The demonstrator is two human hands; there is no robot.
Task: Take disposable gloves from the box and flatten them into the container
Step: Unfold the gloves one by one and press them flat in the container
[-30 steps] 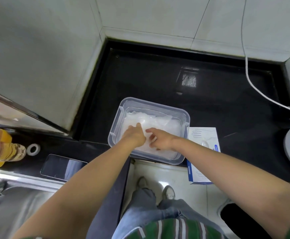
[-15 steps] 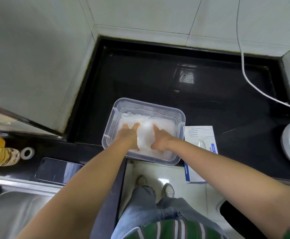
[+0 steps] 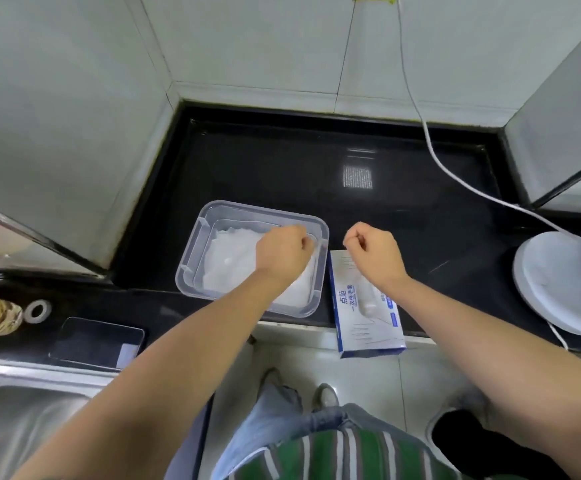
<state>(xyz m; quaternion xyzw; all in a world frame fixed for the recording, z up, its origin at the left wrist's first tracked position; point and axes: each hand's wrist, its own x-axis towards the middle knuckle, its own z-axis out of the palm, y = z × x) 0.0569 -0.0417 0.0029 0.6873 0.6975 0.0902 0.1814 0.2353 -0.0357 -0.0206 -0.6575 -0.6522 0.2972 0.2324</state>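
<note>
Head view: on the black table the clear container holds a flattened white pile of gloves. The left hand is over its right side, fingers curled; whether that grip pinches a glove cannot be told. Just beside the container lies the glove box, with the right hand above its far end, grip closed narrow, nothing seen in it.

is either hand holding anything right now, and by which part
Cannot tell: the left hand and right hand both have curled fingers, but nothing visible sits in either.
</note>
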